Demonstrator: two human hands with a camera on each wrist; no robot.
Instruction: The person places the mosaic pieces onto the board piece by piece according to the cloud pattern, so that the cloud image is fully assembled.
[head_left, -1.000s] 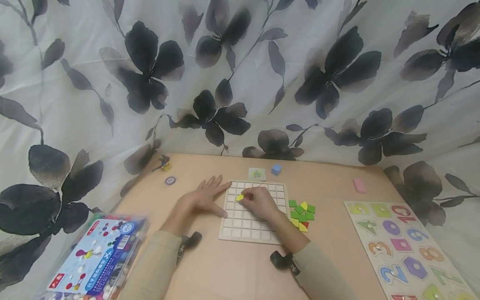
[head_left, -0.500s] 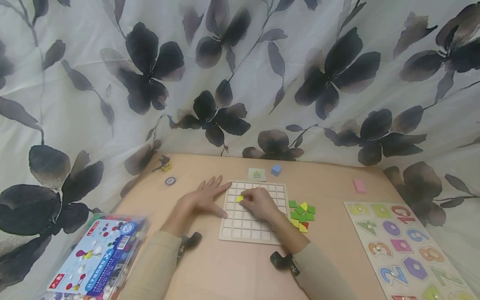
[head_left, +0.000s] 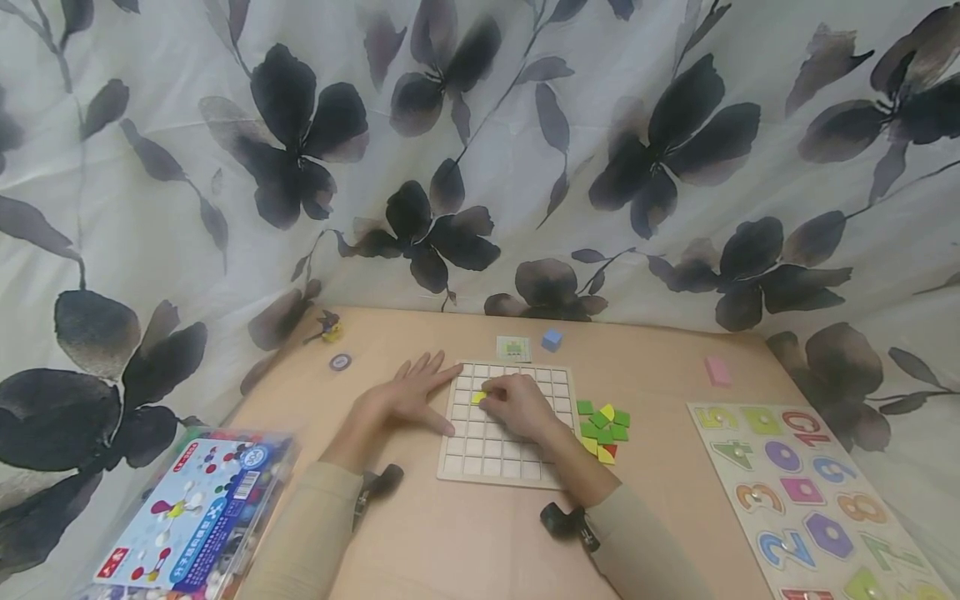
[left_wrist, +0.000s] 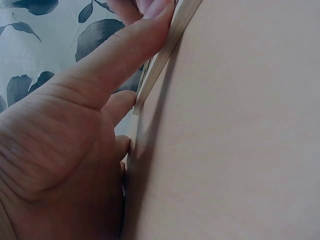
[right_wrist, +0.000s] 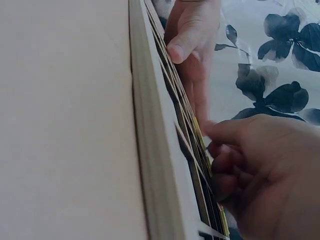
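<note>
In the head view a white grid board (head_left: 474, 462) with raised square cells lies mid-table. My left hand (head_left: 408, 398) is spread at its left side, thumb and fingertips touching the frame; the left wrist view shows the thumb on the board's edge (left_wrist: 162, 62). My right hand (head_left: 519, 406) reaches over the board, fingers curled, and pinches a small yellow tile (head_left: 477, 398) at an upper-left cell. In the right wrist view the fingertips meet the yellow tile (right_wrist: 198, 129) low against the grid. The right hand hides part of the board. Loose green tiles (head_left: 604, 421) lie beside the board, with yellow and red ones.
Behind the board are a patterned card (head_left: 513, 348) and a blue cube (head_left: 552, 340). A pink block (head_left: 717, 372) and number puzzle board (head_left: 813, 492) lie right. Left are a boxed molecule kit (head_left: 187, 508), a grey ring (head_left: 341, 362) and a small figurine (head_left: 330, 326).
The yellow tile under my right fingertips has shifted very slightly and looks lower in its cell. Both hands otherwise hold their places.
</note>
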